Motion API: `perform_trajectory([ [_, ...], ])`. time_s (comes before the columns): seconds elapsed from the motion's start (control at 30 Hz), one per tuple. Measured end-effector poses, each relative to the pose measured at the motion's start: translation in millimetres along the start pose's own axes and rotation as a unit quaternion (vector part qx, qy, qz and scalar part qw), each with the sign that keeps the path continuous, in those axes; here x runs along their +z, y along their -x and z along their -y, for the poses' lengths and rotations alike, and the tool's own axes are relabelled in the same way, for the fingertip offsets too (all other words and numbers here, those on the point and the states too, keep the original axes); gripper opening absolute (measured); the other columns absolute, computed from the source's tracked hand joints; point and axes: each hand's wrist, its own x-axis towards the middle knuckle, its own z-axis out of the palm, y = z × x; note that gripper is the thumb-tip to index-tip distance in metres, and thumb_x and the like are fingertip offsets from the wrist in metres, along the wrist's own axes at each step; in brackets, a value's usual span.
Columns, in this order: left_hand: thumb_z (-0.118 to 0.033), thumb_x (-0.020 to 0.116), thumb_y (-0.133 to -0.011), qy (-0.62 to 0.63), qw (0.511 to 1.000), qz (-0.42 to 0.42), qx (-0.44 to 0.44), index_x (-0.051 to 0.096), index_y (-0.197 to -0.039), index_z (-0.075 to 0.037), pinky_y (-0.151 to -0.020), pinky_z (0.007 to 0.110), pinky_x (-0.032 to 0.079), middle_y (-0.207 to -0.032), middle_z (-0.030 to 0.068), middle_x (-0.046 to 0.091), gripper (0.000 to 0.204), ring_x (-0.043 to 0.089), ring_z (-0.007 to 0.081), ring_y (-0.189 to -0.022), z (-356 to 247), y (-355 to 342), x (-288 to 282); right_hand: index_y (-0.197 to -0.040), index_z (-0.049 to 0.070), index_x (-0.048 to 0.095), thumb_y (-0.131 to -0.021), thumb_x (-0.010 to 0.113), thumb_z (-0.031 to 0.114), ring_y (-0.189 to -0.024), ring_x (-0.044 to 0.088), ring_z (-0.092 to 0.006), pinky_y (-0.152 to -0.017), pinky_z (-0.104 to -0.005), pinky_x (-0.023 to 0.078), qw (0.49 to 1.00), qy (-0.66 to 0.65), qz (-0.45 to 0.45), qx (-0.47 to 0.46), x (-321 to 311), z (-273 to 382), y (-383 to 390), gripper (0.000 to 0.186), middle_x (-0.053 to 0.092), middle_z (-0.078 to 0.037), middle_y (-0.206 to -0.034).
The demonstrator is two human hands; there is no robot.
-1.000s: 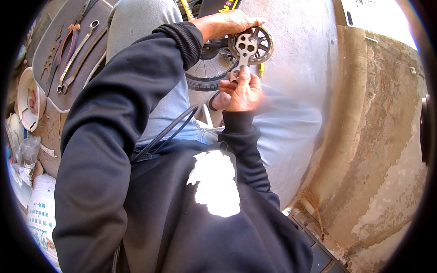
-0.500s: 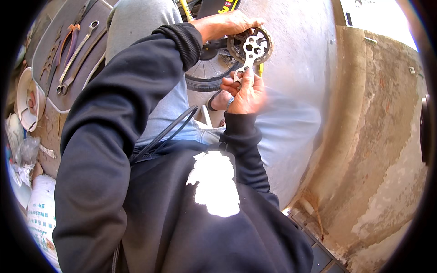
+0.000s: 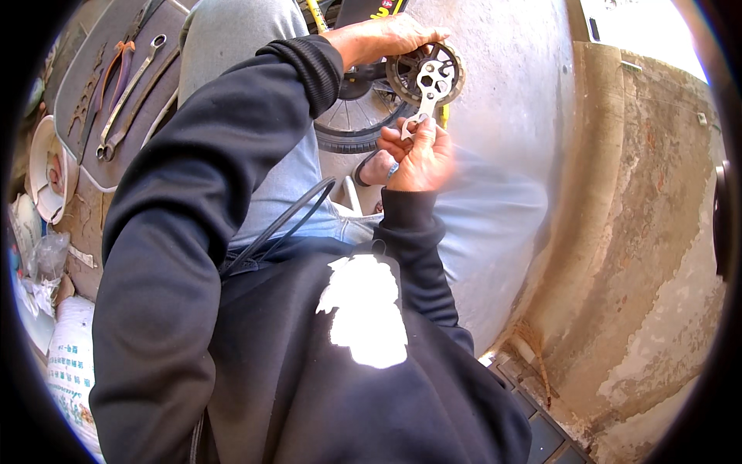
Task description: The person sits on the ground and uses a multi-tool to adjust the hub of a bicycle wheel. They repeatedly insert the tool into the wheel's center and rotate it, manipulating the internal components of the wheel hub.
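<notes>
A bicycle chainring [image 3: 459,77], dark with a spoked middle, stands at the top centre. My left hand [image 3: 382,37] lies over its upper edge and grips it, the fingertips reaching right; the hand's underside is hidden. In my right hand [image 3: 421,162] is a flat silver multi-hole spanner [image 3: 427,99], pinched near its lower end between thumb and fingers. Its wide holed head lies in front of the chainring's middle. Whether the head touches the hub there, I cannot tell. Just below and left of the chainring is a bicycle wheel [image 3: 348,145] with a black tyre.
At the left, a grey tray [image 3: 86,172] holds pliers [image 3: 120,69], a ring spanner [image 3: 130,93] and other tools. Beside it are a pale bowl [image 3: 66,203] and a white printed sack [image 3: 71,348]. A worn wall [image 3: 641,216] runs along the right.
The spanner and my right hand have shifted very slightly to the right. My left hand has stayed on the chainring.
</notes>
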Motion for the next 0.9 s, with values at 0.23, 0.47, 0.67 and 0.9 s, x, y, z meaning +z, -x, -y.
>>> perform_trajectory([
  [0.23,-0.065,0.058,-0.076,-0.005,1.000,-0.009,-0.002,0.067,-0.079,-0.007,-0.067,0.027,0.040,-0.074,0.0031,0.061,0.059,0.053,0.0127,-0.072,0.2,0.1,0.2,-0.094,0.000,0.046,-0.097,0.043,0.028,-0.049,0.061,-0.0194,-0.040,-0.0261,0.050,0.995,0.069,0.023,0.070,0.8,-0.8,1.3,0.028,0.060,-0.015,-0.076],
  [0.47,-0.064,0.058,-0.078,-0.015,1.000,-0.014,0.006,0.066,-0.081,-0.008,-0.070,0.030,0.039,-0.078,0.0038,0.062,0.056,0.053,0.0137,-0.075,-0.1,1.6,0.5,-0.093,0.001,0.046,-0.098,0.038,0.032,-0.045,0.059,-0.0183,-0.037,-0.0253,0.046,0.993,0.078,0.014,0.084,13.9,-16.1,2.5,0.032,0.061,-0.015,-0.070],
  [0.67,-0.066,0.057,-0.077,-0.006,1.000,-0.006,0.010,0.066,-0.082,-0.009,-0.073,0.031,0.039,-0.081,0.0059,0.063,0.058,0.054,0.0151,-0.077,2.7,0.2,0.7,-0.090,0.003,0.047,-0.097,0.040,0.032,-0.041,0.055,-0.0156,-0.037,-0.0246,0.043,0.996,0.052,0.001,0.071,18.5,-19.7,5.3,0.031,0.059,-0.012,-0.065],
  [0.9,-0.067,0.056,-0.076,-0.024,1.000,0.002,0.012,0.067,-0.082,-0.008,-0.074,0.032,0.039,-0.081,0.0069,0.063,0.060,0.054,0.0160,-0.078,4.1,-1.2,-1.8,-0.080,0.004,0.053,-0.094,0.051,0.028,-0.036,0.045,-0.0093,-0.034,-0.0205,0.034,0.998,0.051,-0.016,0.045,-2.9,0.0,2.7,0.028,0.054,-0.006,-0.055],
])
